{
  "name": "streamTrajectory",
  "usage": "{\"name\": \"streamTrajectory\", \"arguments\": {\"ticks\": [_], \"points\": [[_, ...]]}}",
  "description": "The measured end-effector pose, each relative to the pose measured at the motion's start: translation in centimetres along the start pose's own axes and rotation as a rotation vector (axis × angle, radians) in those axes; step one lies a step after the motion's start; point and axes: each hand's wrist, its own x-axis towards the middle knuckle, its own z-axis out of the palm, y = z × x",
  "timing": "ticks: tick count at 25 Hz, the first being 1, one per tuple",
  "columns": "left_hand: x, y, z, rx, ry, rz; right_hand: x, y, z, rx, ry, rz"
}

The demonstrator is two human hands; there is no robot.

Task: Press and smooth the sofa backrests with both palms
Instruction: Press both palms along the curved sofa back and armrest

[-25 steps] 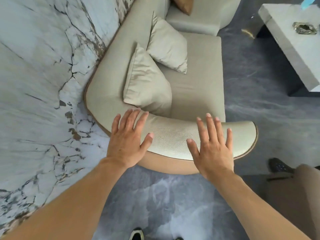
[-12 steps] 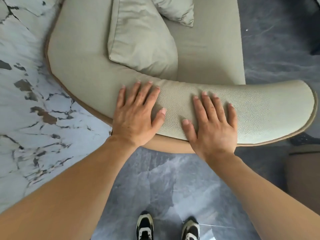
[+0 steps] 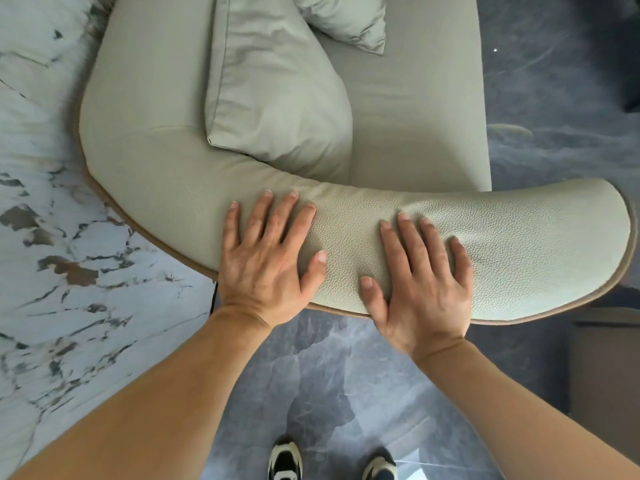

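At the far left, a marbled wall (image 3: 52, 237) borders the sofa. The sofa backrest (image 3: 519, 251) is a curved, padded band of pebbled pale leather. It runs from the upper left corner, bends toward the person, and ends in a rounded tip at the right. A brown piping edge follows its outer side.

The left hand (image 3: 266, 261) lies flat on the middle stretch of the backrest, fingers spread wide and palm down, holding nothing. Its wrist overhangs the piped edge. Just beside it, the right hand (image 3: 422, 282) is also flat and spread, palm in contact, holding nothing. A shallow dent in the padding is visible around its fingertips, which indicates downward pressure.

Beyond the hands, a cushion (image 3: 277, 98) leans against the inner face of the backrest, with a second cushion (image 3: 346, 19) behind it on the seat (image 3: 415, 116).

Judged progress: pressing is under way on the central section. The leather to the right of the right hand, out to the rounded tip, looks uncovered by either palm. The long run at the left also remains. Whether any section is already finished cannot be told.
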Motion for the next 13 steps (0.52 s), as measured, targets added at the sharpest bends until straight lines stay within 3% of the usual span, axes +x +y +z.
{"name": "streamTrajectory", "arguments": {"ticks": [13], "points": [[7.4,-1.3,1.8,0.000,0.064,0.008,6.9,1.7,3.1,-0.013,0.066,-0.004]]}}
